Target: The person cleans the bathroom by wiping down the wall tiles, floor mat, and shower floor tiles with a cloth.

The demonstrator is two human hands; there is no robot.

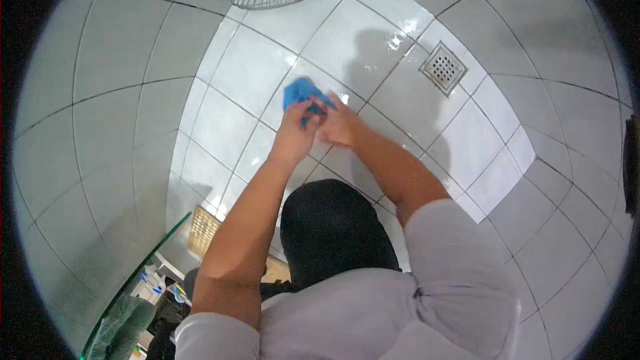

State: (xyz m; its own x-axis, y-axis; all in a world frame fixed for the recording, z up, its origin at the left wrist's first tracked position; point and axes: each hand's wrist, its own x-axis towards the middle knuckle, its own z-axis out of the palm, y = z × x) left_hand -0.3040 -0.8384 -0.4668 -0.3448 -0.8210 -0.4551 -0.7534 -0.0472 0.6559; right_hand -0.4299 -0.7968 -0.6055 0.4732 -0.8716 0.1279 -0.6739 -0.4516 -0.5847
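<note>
**Slip risk on the shiny floor [223,117]**

Your left hand [293,133] and right hand [340,123] are close together at the blue cloth [299,90], inward from the floor's far edge, left of the drain [444,69]. Through the blur, you cannot tell whether either grips it. Leaning hard on slick tile could make the cloth skid; reaching too far forward could knock your knuckles on the wire rack [303,1].

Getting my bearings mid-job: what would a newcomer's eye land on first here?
Probably the vivid blue cloth at the left hand and right hand, against the white floor tiles. Next, the square metal drain off to the right, then the wire rack at the top edge.
</note>
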